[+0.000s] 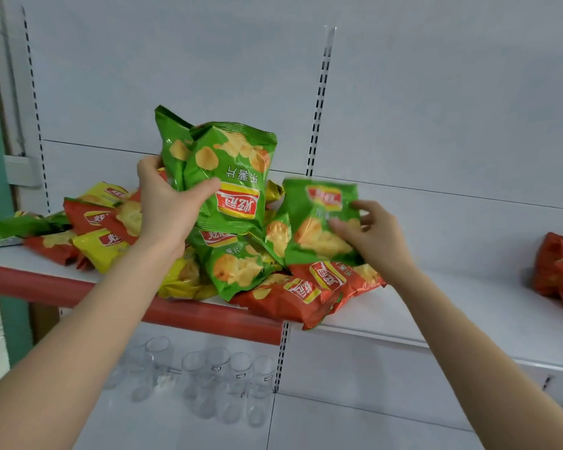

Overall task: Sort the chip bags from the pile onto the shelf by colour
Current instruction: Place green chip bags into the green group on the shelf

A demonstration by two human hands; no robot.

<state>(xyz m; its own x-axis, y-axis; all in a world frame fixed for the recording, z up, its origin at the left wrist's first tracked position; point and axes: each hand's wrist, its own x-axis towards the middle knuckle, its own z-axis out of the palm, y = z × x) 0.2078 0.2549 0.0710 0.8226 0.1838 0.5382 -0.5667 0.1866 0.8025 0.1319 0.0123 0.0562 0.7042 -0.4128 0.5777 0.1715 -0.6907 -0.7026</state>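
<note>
A pile of green, red and yellow chip bags [241,271] lies on the white shelf [436,306], spreading to the left. My left hand [166,203] grips two green bags [231,170] held upside down above the pile, thumb across the front one. My right hand [368,235] pinches a third green bag [316,222], which is blurred and stands just above the red bags [309,287] at the pile's right edge. A separate group of red bags [559,267] sits at the far right of the shelf.
The shelf's left section has a red front rail [78,293]. Slotted uprights [319,102] run up the white back panel. Several clear glasses [215,381] stand on the lower shelf. Bare shelf surface lies between the pile and the red group.
</note>
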